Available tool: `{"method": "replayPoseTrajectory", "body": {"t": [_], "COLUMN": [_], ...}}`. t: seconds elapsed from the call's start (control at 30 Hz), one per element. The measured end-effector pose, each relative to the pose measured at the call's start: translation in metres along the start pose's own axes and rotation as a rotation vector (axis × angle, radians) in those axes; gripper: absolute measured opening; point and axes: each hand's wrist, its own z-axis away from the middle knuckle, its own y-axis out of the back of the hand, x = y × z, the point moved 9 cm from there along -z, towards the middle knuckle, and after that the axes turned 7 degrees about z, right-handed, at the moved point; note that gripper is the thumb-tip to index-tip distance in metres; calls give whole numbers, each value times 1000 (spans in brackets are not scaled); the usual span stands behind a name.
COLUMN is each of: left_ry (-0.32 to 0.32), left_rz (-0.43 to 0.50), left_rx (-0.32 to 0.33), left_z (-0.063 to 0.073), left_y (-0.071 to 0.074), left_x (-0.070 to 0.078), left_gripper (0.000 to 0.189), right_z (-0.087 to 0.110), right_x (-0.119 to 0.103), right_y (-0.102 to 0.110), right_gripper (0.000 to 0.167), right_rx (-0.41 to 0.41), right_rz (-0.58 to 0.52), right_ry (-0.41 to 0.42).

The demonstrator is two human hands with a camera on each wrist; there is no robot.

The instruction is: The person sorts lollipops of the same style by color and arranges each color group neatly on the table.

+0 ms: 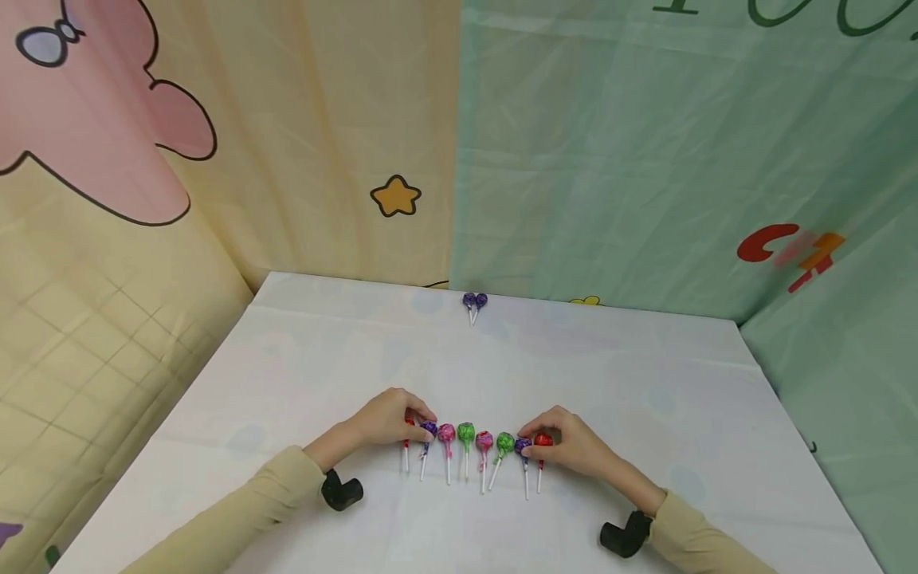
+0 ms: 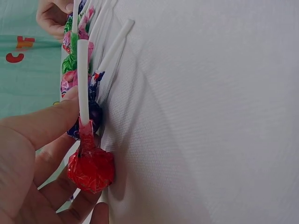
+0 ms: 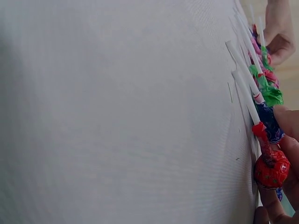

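Note:
Several wrapped lollipops lie in a row on the white table, sticks toward the person. At the row's left end, my left hand (image 1: 393,416) pinches a purple lollipop (image 1: 429,428) by its head. A red lollipop (image 2: 91,170) lies under that hand's palm, partly covered in the head view. Toward the right end, my right hand (image 1: 566,440) pinches another purple lollipop (image 3: 269,122) between thumb and fingers. Beside it, a second red lollipop (image 3: 272,169) sits within the curve of the fingers. Between the hands are pink lollipops (image 1: 446,433) and green lollipops (image 1: 466,433), alternating.
Two more purple lollipops (image 1: 469,300) lie together at the table's far edge. Printed curtains (image 1: 574,159) stand behind and beside the white table (image 1: 344,343). A black wrist camera (image 1: 342,491) sits at the left wrist, another black camera (image 1: 625,536) at the right.

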Motion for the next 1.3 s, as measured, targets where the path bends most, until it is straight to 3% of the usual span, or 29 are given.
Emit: {"method": "replayPoseTrajectory", "body": {"t": [0.27,0.57,0.87,1.3], "left_ry": [15,-84,-124,-113], "left_rz": [-16,-109,-112,-83], "left_rx": [25,42,26,48], "left_z": [3,9,11,15], "left_y": [-1,-1,-3,0], "left_x": [0,6,9,10], "left_gripper": [27,27,32,31], "right_z": [1,1,3,5], "right_x": [-1,-5,-7,-6], "right_y": [0,-1,1,2], "right_gripper": [22,23,24,22], "right_rx": [3,14,32,56], "right_rz": [20,45,68,76], "right_ry": [-11,28,22,-7]}}
